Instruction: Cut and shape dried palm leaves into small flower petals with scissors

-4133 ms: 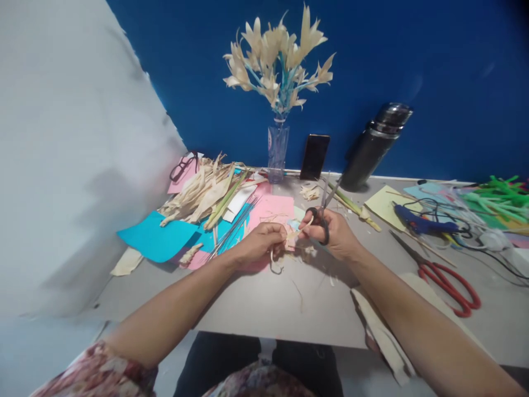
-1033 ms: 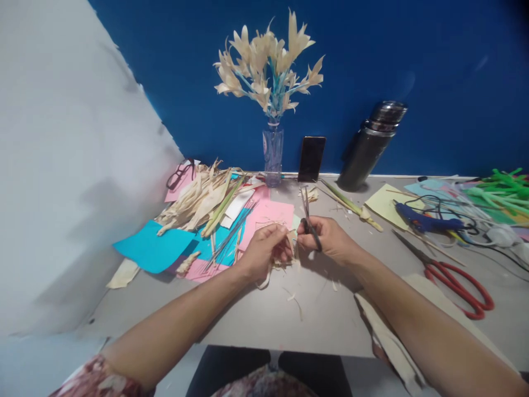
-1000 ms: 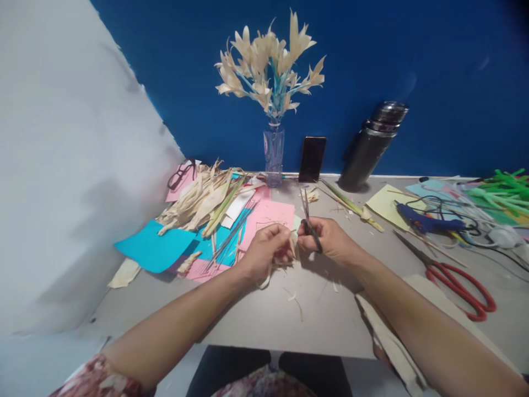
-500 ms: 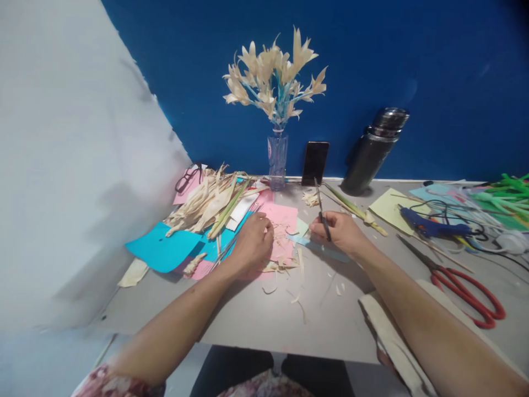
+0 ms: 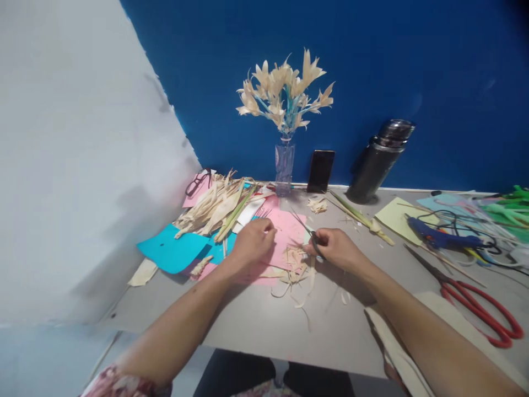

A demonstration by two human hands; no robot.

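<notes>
My right hand (image 5: 339,249) is closed around a pair of small dark scissors (image 5: 314,242), whose blades point up and to the left. Just below the scissors lies a heap of thin corn husk scraps (image 5: 295,263), partly on pink paper (image 5: 285,226). My left hand (image 5: 255,241) rests over the left part of that paper, fingers curled and pressed together. Whatever it may hold is hidden. Beyond it is a pile of dry corn husks (image 5: 215,207) with a green stalk across it.
Husk flowers (image 5: 285,91) stand in a clear bottle (image 5: 285,171) by the wall, near a phone (image 5: 321,171) and a dark flask (image 5: 380,162). To the right are red-handled scissors (image 5: 483,309), a blue glue gun (image 5: 442,234) and cables. Blue paper (image 5: 171,248) lies left.
My right hand has come lower and the small scissors now lean left. Husk scraps are heaped on the pink paper beside them. My left hand stays curled, and the view has shifted slightly.
</notes>
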